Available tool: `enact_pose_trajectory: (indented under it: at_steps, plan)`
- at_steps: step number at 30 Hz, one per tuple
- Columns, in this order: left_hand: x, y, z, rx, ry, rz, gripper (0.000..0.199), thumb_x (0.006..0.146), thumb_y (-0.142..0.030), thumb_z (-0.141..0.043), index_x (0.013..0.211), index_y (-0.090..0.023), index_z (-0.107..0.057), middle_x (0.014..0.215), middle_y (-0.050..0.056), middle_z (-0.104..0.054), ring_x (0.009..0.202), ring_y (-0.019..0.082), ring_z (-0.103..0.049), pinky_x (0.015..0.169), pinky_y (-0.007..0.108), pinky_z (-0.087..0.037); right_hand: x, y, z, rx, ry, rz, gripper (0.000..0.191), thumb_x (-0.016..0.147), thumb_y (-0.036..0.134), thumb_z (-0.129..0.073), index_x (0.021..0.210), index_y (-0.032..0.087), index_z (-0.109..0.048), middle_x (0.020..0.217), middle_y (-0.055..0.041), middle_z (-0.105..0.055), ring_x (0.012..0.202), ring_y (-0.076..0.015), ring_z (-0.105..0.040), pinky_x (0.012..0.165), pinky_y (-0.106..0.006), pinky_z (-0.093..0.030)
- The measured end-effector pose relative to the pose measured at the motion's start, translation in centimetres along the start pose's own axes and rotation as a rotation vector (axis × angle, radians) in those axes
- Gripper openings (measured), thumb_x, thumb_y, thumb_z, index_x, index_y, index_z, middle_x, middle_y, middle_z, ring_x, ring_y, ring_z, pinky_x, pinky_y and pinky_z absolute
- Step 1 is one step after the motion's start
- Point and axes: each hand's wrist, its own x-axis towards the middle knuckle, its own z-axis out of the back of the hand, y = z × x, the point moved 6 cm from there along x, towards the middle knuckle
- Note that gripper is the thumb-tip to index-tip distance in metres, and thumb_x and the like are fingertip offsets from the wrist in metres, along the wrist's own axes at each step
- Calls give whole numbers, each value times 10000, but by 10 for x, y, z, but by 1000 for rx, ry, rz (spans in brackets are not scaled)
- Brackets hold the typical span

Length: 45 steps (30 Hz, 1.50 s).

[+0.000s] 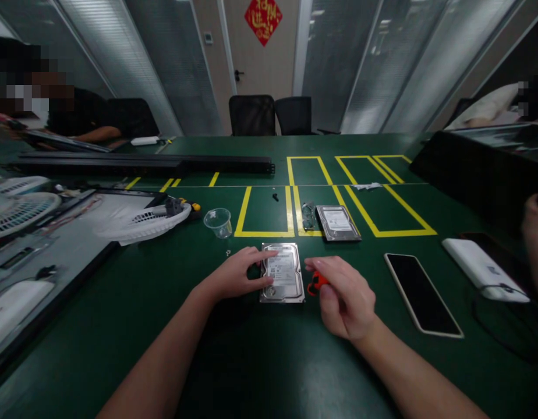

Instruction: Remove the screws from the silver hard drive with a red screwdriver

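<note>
A silver hard drive with a white label lies flat on the green table. My left hand rests at its left edge, fingers apart, with fingertips on the label. Just right of the drive, my right hand is curled round an orange and black tool, whose exact kind is hidden. Farther back sits a second hard drive, beside a small clear packet. Tiny light bits lie left of the near drive, below a clear plastic cup.
A phone and a white power bank with a cable lie on the right. White fan grilles and a large panel fill the left. Long black bars lie farther back. People sit at both sides, one person's hand at the right edge.
</note>
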Motion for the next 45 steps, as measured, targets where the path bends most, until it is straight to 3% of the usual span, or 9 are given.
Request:
enact_pose_trajectory:
  at_steps: [10,16,20,23,31,39,45]
  plan:
    - [-2,0,1,-6,-16,-42,700,1023,-545,-744,1665,-406,-502,1234,75,-599,1077,246,-587,944,386,-492,6,1,-1,-27,-64,-20,504,928,83,-662,1429,134,-675,976,-112,-745,806,-214,-708,638,-354,-638]
    - [-1,-3,1,2,-14,-50,689,1025,-517,-748,1658,-373,-517,1196,72,-603,1069,244,-587,944,381,-485,4,0,-5,87,-70,-55,620,898,24,-722,1498,144,-623,1159,-172,-809,1014,-280,-820,799,-428,-723]
    - [-1,-4,2,9,-20,-48,696,1021,-530,-749,1657,-359,-523,1172,71,-607,1039,238,-592,925,378,-485,4,-1,-8,65,-13,-49,665,920,48,-741,1552,181,-585,1154,-146,-823,1015,-257,-827,829,-407,-728]
    - [-1,-4,2,16,-23,-44,698,1022,-535,-743,1658,-353,-522,1178,72,-604,1041,237,-591,930,381,-486,4,-1,-8,67,26,-40,572,957,91,-676,1523,146,-616,1140,-164,-808,1009,-264,-806,823,-418,-721]
    - [-1,-4,2,27,-5,-20,692,1027,-542,-729,1663,-383,-509,1180,72,-599,1036,242,-587,915,380,-489,0,-8,-7,119,58,-136,620,984,48,-530,1592,168,-557,1460,-202,-725,1278,-305,-777,1005,-507,-711]
    - [-2,-6,3,7,-18,-50,686,1025,-545,-740,1649,-357,-528,1170,75,-627,1035,242,-588,911,376,-484,2,-2,-9,191,34,-135,675,943,24,-624,1589,194,-525,1482,-205,-720,1247,-302,-802,928,-487,-747]
    - [-1,-4,2,2,-27,-45,697,1017,-543,-750,1653,-364,-528,1162,73,-626,1040,244,-585,925,377,-486,1,-2,-12,145,-1,-118,699,938,8,-700,1587,205,-531,1357,-185,-775,1073,-255,-843,876,-439,-746]
